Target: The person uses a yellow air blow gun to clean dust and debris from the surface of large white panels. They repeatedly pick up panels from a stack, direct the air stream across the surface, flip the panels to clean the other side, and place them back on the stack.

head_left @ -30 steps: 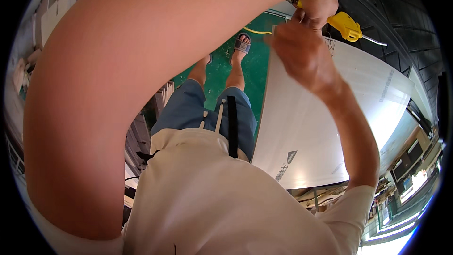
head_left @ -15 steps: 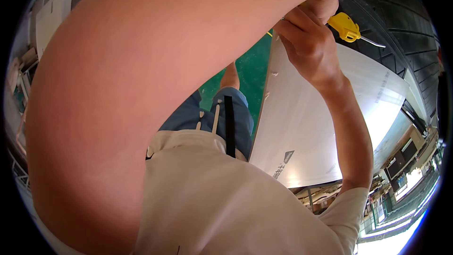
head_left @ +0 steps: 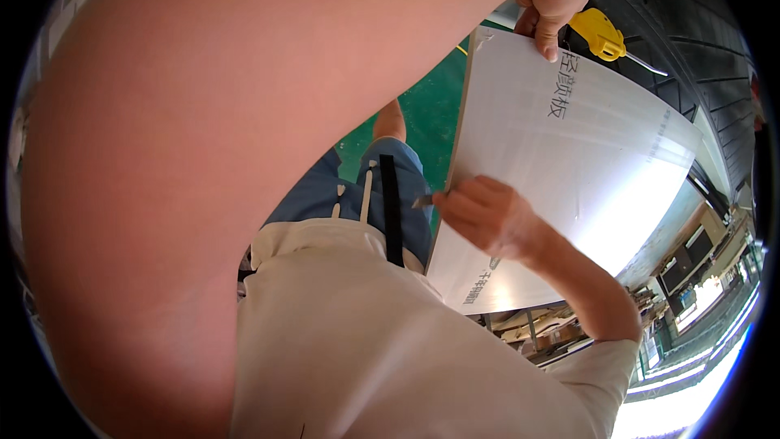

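Observation:
A glossy white panel (head_left: pixel 520 138) with dark printing lies in front of me to the right. My left hand (head_left: pixel 559 12) holds its far edge, thumb pressed on the top face and fingers partly hidden beyond the edge. Over the panel's left long edge, nearer my body, is my right hand (head_left: pixel 491 211), slightly blurred and closed. A small flat grey-brown tool (head_left: pixel 422 202), perhaps a blade or scraper, sticks out from its fingertips past that edge. My left forearm covers much of the view's left side.
Beyond the panel, a yellow air blow gun (head_left: pixel 600 34) with a thin metal nozzle lies by a black ribbed surface (head_left: pixel 674 24). Green floor (head_left: pixel 426 126) shows left of the panel. Stacked boards (head_left: pixel 528 329) stand beneath and behind it at the lower right.
My right hand has come from the panel's far corner, beside my left hand, along the left edge toward my body. My left thumb now shows on the panel's face.

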Motion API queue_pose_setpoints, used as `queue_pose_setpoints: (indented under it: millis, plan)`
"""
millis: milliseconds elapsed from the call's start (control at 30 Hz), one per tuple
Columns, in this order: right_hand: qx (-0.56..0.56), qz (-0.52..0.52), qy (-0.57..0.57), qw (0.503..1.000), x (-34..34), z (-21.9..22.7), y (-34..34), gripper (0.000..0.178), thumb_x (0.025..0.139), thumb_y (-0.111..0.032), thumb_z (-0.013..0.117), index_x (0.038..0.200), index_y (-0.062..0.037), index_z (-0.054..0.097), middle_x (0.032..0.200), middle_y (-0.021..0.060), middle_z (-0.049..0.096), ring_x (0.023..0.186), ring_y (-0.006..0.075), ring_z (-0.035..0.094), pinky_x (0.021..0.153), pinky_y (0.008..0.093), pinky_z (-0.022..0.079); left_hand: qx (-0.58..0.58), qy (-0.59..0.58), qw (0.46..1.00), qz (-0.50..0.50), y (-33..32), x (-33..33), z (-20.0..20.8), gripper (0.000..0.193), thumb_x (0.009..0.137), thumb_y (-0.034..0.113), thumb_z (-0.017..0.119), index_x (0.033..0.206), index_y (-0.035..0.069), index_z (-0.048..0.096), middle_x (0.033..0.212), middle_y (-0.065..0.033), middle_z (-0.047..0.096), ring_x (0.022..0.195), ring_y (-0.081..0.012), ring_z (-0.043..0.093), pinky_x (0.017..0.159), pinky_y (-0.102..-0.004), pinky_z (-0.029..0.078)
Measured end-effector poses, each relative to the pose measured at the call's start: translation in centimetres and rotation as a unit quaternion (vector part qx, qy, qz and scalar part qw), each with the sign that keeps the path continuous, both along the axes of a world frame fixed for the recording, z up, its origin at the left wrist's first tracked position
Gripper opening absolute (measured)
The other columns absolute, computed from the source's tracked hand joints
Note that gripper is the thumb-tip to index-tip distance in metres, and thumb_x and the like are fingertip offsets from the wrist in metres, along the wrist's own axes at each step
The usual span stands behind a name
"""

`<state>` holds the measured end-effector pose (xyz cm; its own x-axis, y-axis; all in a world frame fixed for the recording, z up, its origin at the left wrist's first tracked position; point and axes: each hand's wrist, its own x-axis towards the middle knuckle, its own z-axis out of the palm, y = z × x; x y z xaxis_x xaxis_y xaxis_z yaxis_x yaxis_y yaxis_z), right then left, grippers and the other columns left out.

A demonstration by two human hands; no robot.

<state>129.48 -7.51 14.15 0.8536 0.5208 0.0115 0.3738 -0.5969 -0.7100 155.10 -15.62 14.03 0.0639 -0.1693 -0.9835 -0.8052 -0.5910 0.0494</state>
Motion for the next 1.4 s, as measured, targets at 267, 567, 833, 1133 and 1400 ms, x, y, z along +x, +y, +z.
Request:
queue_pose_setpoints:
  millis: [267, 567, 833, 1133, 1400]
  plan:
    - [-0.061, -0.129, -0.183, 0.973, 11.0, -2.1, -4.8, 0.017, 0.074, -0.003, 0.067, 0.090, -0.0028, 0.069, 0.088, 0.0077, 0.058, 0.088, 0.0267, 0.062, 0.074, 0.0388, 0.051, -0.242, 0.109, 0.963, -0.049, 6.4, 2.3, 1.4, 0.064, 0.088, 0.063, 0.069, 0.119, 0.008, 0.075, 0.119, -0.0070, 0.073, 0.099, -0.0247, 0.066, 0.084, -0.0416, 0.052]
    - [-0.009, -0.150, -0.133, 0.980, 3.0, -2.5, -1.2, 0.018, 0.073, 0.002, 0.068, 0.090, -0.0039, 0.067, 0.084, 0.0075, 0.053, 0.084, 0.0248, 0.060, 0.066, 0.0373, 0.053, -0.367, 0.079, 0.924, 0.076, 14.0, 0.4, -2.2, 0.048, 0.088, 0.049, 0.074, 0.098, 0.002, 0.076, 0.087, -0.0119, 0.076, 0.078, -0.0254, 0.071, 0.076, -0.0373, 0.055]
    - [-0.007, -0.133, -0.052, 0.990, -10.2, 0.5, 6.3, 0.031, 0.066, 0.002, 0.069, 0.097, 0.0005, 0.069, 0.075, 0.0072, 0.045, 0.069, 0.0229, 0.053, 0.058, 0.0359, 0.047, -0.454, -0.080, 0.873, 0.158, 16.9, -0.7, -2.3, 0.052, 0.089, 0.053, 0.073, 0.096, 0.001, 0.076, 0.085, -0.0097, 0.075, 0.080, -0.0234, 0.071, 0.074, -0.0385, 0.055]
    - [-0.052, -0.171, -0.091, 0.980, -14.0, 0.7, 7.4, 0.020, 0.077, 0.006, 0.072, 0.095, 0.0002, 0.074, 0.075, 0.0098, 0.061, 0.072, 0.0254, 0.061, 0.058, 0.0378, 0.050, -0.601, -0.284, 0.697, 0.269, 17.5, -5.2, -7.8, 0.049, 0.086, 0.050, 0.075, 0.095, 0.001, 0.073, 0.084, -0.0207, 0.073, 0.074, -0.0348, 0.072, 0.068, -0.0448, 0.056]
    - [-0.123, -0.153, -0.183, 0.963, -4.7, 0.7, 3.7, 0.015, 0.085, -0.002, 0.069, 0.099, -0.0087, 0.071, 0.081, 0.0093, 0.058, 0.079, 0.0317, 0.062, 0.067, 0.0426, 0.052, -0.442, 0.110, 0.799, 0.392, 24.7, -14.8, -4.6, 0.038, 0.091, 0.042, 0.075, 0.086, 0.004, 0.073, 0.068, -0.0052, 0.068, 0.057, -0.0173, 0.062, 0.056, -0.0328, 0.049]
